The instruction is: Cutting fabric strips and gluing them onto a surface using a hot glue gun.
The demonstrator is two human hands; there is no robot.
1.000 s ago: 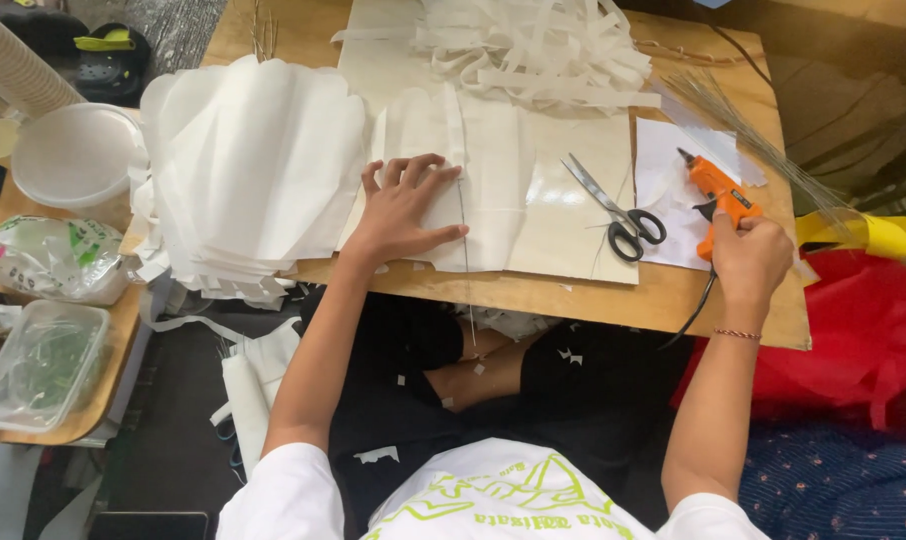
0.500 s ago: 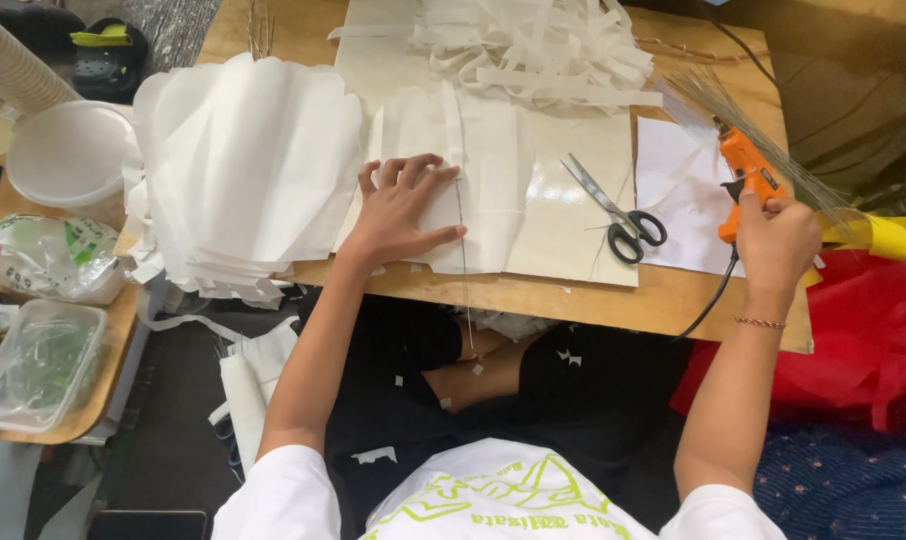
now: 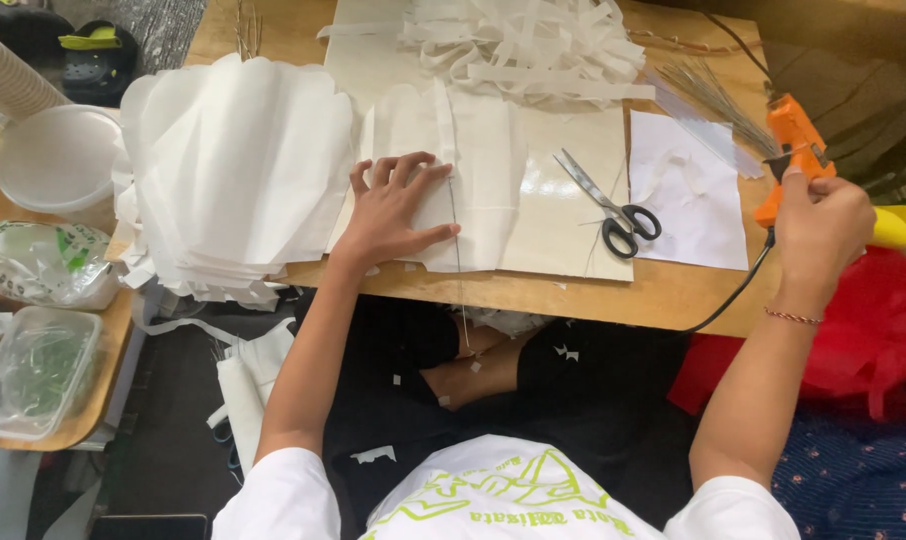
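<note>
Nearest the camera, white T-shirt with green print (image 3: 503, 495), crossed legs under the wooden tabletop (image 3: 593, 295). Both forearms reach up from it. Left hand (image 3: 393, 210) lies flat, palm down, fingers (image 3: 405, 170) spread apart, pressing a white petal-shaped paper piece (image 3: 473, 180) near the tabletop's front edge; a thin wire (image 3: 457, 250) runs just beside the thumb and hangs past the edge. Right hand (image 3: 823, 225), red thread bracelet on the wrist, is raised off the right end of the tabletop, fingers clamped on the grip of an orange glue gun (image 3: 791, 140), nozzle pointing up and away; its black cord (image 3: 743, 290) drops below the hand. Between the hands, black-handled scissors (image 3: 613, 205) lie blades parted on a glossy cream sheet (image 3: 563, 225), with a white paper sheet (image 3: 683, 190) just right of them. Left of the left hand, a thick stack of white petal cutouts (image 3: 238, 170) overhangs the edge. Far left on a side tray: clear plastic box (image 3: 33, 370), printed bag (image 3: 38, 262), white bowl (image 3: 58, 160). Farther back, a heap of white paper strips (image 3: 523, 45) and a bundle of thin wires (image 3: 718, 100).
</note>
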